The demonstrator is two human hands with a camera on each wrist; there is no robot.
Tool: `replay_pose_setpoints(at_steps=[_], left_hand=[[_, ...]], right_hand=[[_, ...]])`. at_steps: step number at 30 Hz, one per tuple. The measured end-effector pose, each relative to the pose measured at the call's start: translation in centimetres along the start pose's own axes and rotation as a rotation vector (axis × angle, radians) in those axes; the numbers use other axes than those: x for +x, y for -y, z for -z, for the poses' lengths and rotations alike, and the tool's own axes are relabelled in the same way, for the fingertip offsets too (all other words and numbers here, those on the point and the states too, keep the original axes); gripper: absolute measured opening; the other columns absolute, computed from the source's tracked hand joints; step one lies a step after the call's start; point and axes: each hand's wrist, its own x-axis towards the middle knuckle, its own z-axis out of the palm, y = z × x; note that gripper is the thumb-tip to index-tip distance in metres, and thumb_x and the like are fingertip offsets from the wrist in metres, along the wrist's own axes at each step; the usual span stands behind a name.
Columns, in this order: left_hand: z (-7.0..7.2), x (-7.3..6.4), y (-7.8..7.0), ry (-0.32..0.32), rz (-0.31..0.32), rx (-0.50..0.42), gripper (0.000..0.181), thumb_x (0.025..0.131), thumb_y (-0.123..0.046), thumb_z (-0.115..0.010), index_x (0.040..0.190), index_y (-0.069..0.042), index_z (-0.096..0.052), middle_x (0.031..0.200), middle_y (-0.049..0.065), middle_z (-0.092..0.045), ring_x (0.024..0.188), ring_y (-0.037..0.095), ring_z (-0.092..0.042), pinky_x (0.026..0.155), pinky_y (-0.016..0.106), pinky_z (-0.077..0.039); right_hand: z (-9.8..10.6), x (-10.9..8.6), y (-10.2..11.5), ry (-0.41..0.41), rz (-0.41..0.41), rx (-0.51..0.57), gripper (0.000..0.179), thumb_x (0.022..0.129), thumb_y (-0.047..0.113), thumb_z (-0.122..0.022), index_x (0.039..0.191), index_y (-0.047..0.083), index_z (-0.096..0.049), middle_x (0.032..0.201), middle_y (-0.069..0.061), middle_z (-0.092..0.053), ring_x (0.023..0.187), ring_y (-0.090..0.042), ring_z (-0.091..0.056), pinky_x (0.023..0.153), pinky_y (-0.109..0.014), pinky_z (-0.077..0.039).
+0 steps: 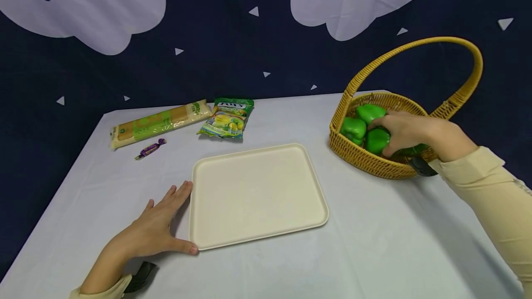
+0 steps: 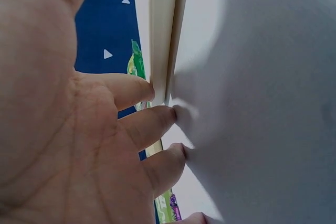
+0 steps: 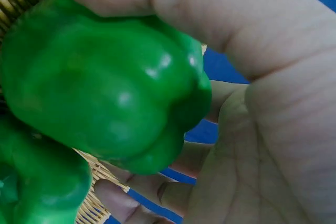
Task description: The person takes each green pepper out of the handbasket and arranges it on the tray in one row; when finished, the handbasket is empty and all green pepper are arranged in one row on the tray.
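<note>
In the head view, my left hand (image 1: pixel 155 232) has its fingers spread at the left side of a cream rectangular tray (image 1: pixel 257 193). Its thumb and index finger touch the tray's edge; the left wrist view shows the fingertips beside the rim (image 2: pixel 163 24) and on the white cloth. My right hand (image 1: pixel 409 130) reaches into a wicker basket (image 1: pixel 365 160) at the right. Thumb and fingers there grip a green bell pepper (image 3: pixel 105 87), partly covered by the hand. Other green bell peppers (image 1: pixel 353 129) lie beside it in the basket.
A long noodle-like packet (image 1: pixel 160 124), a green candy bag (image 1: pixel 227 118) and a purple wrapped candy (image 1: pixel 150 149) lie behind the tray at the left. The basket's tall handle (image 1: pixel 415 45) arches over the right arm. A dark cloth (image 1: pixel 232 59) hangs behind the table.
</note>
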Motion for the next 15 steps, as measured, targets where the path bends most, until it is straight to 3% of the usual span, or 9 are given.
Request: replay_pose_setpoints(at_steps=[15], left_hand=[[0.02, 0.11, -0.11, 0.003, 0.010, 0.020, 0.153, 0.057, -0.073, -0.095, 0.174, -0.015, -0.015, 0.179, 0.020, -0.022, 0.163, 0.055, -0.015, 0.113, 0.092, -0.009]], right_hand=[[0.13, -0.68, -0.36, -0.061, 0.025, 0.042, 0.075, 0.079, 0.022, -0.093, 0.138, -0.004, -0.055, 0.125, -0.022, -0.064, 0.101, -0.030, -0.061, 0.084, -0.047, -0.053]])
